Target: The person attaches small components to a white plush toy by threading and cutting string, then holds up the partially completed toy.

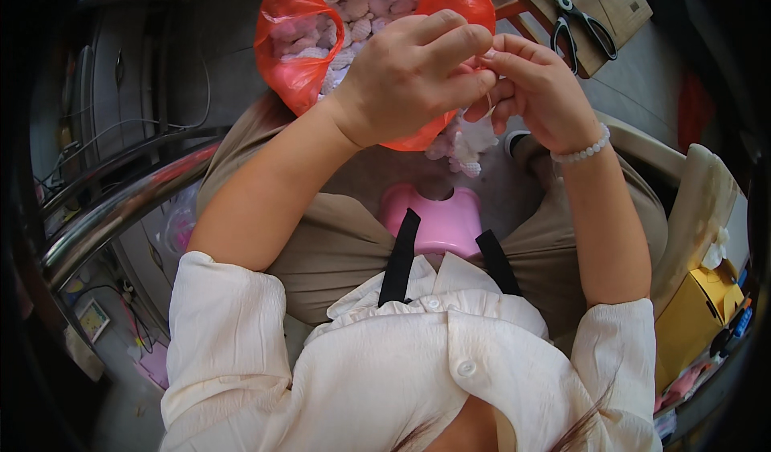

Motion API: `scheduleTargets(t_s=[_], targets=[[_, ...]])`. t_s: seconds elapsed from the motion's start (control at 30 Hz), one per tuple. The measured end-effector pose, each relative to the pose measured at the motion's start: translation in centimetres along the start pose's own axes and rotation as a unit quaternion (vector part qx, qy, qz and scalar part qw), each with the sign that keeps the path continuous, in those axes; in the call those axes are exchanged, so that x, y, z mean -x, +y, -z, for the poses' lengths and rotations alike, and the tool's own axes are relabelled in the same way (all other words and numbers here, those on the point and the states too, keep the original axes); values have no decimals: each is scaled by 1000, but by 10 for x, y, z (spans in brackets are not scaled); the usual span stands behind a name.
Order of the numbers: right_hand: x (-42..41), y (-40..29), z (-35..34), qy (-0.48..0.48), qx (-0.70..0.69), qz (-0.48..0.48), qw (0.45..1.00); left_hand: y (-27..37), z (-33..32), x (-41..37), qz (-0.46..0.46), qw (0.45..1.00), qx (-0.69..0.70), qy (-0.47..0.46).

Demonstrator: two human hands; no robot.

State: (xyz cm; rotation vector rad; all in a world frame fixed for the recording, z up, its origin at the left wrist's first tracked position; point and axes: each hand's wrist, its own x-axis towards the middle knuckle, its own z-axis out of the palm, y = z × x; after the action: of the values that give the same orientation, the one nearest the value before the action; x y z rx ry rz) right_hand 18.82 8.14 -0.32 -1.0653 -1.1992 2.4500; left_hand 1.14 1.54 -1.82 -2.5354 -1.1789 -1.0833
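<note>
My left hand (421, 75) and my right hand (533, 87) meet at the fingertips above a red plastic bag (277, 36). Pinched between them is a thin pale strand (490, 103), mostly hidden by the fingers. Many soft pink and white knitted or plush pieces (361, 6) fill the bag. Below my fingers, a cluster of similar pieces (467, 150) is seen beside the bag; whether the strand joins it I cannot tell. A beaded bracelet (581, 149) circles my right wrist.
Black-handled scissors (566, 15) lie on a wooden stool or board (608, 6) at upper right. A pink plastic stool (433, 223) stands between my legs. Curved metal tubing (126, 211) runs along the left. At right are a chair arm (692, 205) and a yellow box (689, 313).
</note>
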Motion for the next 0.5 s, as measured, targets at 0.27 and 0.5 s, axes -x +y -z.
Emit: scheduleTargets(t_s=[0.27,0.5], targets=[[3,-1,5,-16,-30,-40,999,-4,1,-1,-23,999,27,18],[0,5,1,-38,-82,-8,996,-3,-1,3,-23,996,34,75]])
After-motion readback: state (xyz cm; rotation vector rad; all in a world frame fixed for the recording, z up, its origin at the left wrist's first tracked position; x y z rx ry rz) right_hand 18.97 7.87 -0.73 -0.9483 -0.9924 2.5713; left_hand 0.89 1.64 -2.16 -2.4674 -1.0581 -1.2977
